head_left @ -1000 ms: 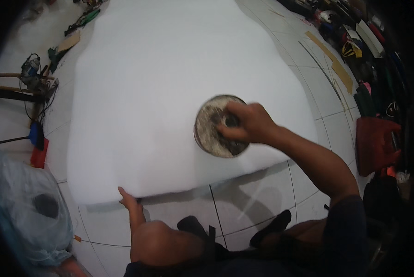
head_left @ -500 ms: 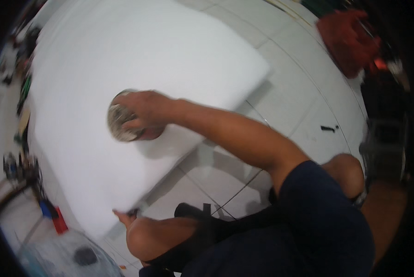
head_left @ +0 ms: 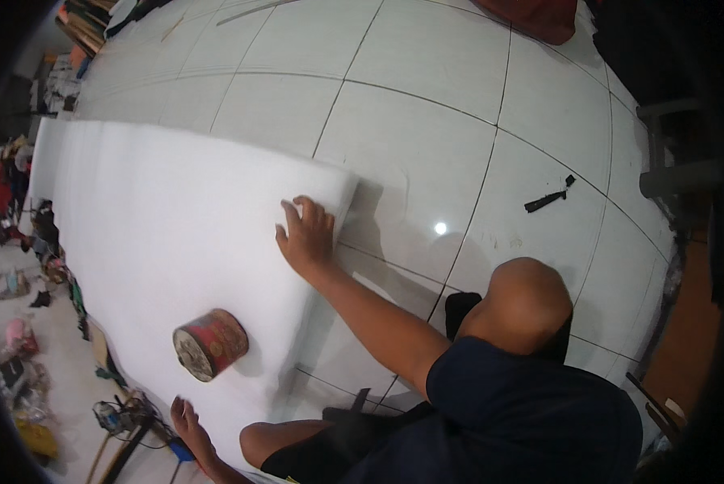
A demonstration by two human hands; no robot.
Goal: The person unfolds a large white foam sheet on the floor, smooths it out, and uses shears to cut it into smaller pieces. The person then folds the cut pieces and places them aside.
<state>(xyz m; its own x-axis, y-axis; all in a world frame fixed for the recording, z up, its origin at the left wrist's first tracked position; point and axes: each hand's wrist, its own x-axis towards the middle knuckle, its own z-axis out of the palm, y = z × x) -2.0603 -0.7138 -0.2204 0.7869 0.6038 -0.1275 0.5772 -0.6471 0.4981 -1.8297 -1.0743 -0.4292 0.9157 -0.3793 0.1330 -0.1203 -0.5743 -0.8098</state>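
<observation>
The right hand (head_left: 309, 238) spreads loosely, empty, near the white padding's (head_left: 160, 218) edge, mid-frame. On that padding, the red tin (head_left: 221, 340) lies lower left of it, axis slanting lower-left; the left hand (head_left: 189, 421), half-open, seemingly empty, is nearer.

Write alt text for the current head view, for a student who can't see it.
A red can rests unheld on a thick white sheet, between the person's right hand, spread near the sheet's edge, and left hand, at its lower left side. Pale tiled floor lies alongside, with a black scrap on it.
</observation>
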